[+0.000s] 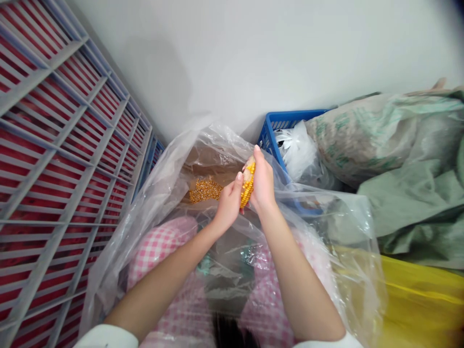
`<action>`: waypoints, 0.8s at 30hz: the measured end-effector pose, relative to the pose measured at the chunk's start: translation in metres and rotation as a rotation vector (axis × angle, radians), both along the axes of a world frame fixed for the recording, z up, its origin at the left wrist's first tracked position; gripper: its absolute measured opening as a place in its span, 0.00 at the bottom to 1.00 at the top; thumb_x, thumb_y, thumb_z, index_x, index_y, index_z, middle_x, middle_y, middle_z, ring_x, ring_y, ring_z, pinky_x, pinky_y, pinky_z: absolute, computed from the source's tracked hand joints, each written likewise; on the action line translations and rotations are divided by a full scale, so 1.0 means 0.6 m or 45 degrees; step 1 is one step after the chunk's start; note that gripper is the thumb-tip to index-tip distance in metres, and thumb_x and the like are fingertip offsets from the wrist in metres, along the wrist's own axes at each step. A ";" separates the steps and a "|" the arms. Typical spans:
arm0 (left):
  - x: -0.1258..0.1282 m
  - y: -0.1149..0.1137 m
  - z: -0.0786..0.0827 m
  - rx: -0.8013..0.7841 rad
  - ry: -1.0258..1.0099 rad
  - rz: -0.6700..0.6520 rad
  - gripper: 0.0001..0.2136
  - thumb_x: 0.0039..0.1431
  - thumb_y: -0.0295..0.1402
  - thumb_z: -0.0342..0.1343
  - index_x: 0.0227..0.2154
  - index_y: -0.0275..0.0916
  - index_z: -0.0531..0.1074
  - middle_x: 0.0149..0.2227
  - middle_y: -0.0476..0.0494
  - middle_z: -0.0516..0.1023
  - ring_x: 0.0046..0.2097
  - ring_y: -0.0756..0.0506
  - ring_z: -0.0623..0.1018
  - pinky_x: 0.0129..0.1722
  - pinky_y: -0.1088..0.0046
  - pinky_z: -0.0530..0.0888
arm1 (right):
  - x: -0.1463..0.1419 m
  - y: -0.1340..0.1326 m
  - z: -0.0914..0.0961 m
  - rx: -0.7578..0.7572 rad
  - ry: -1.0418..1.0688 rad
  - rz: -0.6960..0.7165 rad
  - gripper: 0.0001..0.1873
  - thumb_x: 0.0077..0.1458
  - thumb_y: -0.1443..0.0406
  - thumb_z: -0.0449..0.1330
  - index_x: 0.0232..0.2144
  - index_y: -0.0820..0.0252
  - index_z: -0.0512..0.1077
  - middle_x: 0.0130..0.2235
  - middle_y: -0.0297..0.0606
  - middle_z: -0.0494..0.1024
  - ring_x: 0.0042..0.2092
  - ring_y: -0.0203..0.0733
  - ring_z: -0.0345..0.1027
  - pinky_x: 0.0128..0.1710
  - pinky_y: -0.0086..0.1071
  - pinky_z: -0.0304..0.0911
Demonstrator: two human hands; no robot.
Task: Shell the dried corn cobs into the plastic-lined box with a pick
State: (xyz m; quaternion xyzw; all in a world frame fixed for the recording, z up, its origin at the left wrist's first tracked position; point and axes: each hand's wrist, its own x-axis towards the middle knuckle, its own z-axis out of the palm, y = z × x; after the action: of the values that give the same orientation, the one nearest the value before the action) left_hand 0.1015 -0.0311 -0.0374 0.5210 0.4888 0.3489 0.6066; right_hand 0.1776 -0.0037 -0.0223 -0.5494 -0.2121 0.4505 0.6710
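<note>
Between my two hands is a yellow corn cob, tilted, with a pale bare strip where kernels are off. My left hand is closed on its lower left side, thumb pressed against the cob. Wrapped round the right and upper side is my right hand, its thumb pointing up near the top end. Both hands are over the opening of a large clear plastic bag, which spreads across my lap. Loose corn kernels lie in a heap inside the bag, left of my hands.
Stacked plastic crates rise on the left, with red showing through the slats. At the right stand a blue basket holding a white plastic bag, a full woven sack, grey-green cloth and yellow sheeting. A white wall is ahead.
</note>
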 end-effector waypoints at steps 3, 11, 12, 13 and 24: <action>-0.002 0.003 0.004 0.032 0.096 -0.068 0.23 0.49 0.55 0.46 0.26 0.36 0.66 0.18 0.50 0.66 0.17 0.52 0.67 0.14 0.78 0.64 | 0.001 0.000 0.000 -0.014 0.062 -0.010 0.23 0.45 0.46 0.54 0.18 0.57 0.58 0.19 0.28 0.59 0.22 0.32 0.53 0.23 0.30 0.50; -0.005 0.008 0.003 0.045 0.149 -0.013 0.25 0.51 0.56 0.42 0.18 0.36 0.63 0.16 0.50 0.65 0.19 0.52 0.67 0.19 0.77 0.63 | -0.005 0.000 0.002 -0.029 0.167 -0.025 0.21 0.45 0.48 0.56 0.18 0.57 0.57 0.18 0.26 0.56 0.20 0.31 0.52 0.21 0.28 0.48; -0.005 0.009 0.001 0.019 0.143 0.005 0.27 0.51 0.57 0.40 0.17 0.36 0.63 0.16 0.49 0.65 0.19 0.52 0.67 0.18 0.77 0.63 | -0.007 0.000 0.003 -0.010 0.165 -0.039 0.21 0.45 0.48 0.56 0.18 0.57 0.57 0.18 0.26 0.56 0.20 0.30 0.52 0.21 0.28 0.48; -0.005 0.011 -0.001 -0.006 0.133 0.021 0.28 0.52 0.57 0.38 0.17 0.36 0.63 0.16 0.48 0.66 0.19 0.51 0.67 0.18 0.77 0.63 | -0.008 0.000 0.004 0.005 0.158 -0.051 0.21 0.45 0.49 0.56 0.18 0.57 0.57 0.18 0.26 0.56 0.20 0.30 0.52 0.21 0.28 0.48; -0.004 0.018 0.006 -0.260 -0.030 -0.083 0.27 0.50 0.57 0.44 0.29 0.34 0.71 0.21 0.45 0.73 0.21 0.50 0.72 0.19 0.75 0.69 | 0.000 0.004 0.002 -0.056 0.262 -0.058 0.20 0.44 0.49 0.57 0.19 0.58 0.60 0.18 0.26 0.59 0.20 0.30 0.52 0.21 0.27 0.50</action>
State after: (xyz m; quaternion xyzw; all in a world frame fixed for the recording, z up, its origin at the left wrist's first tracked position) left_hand 0.0989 -0.0204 -0.0340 0.4679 0.4976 0.2833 0.6732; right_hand 0.1777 -0.0013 -0.0209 -0.5196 -0.1196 0.4938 0.6869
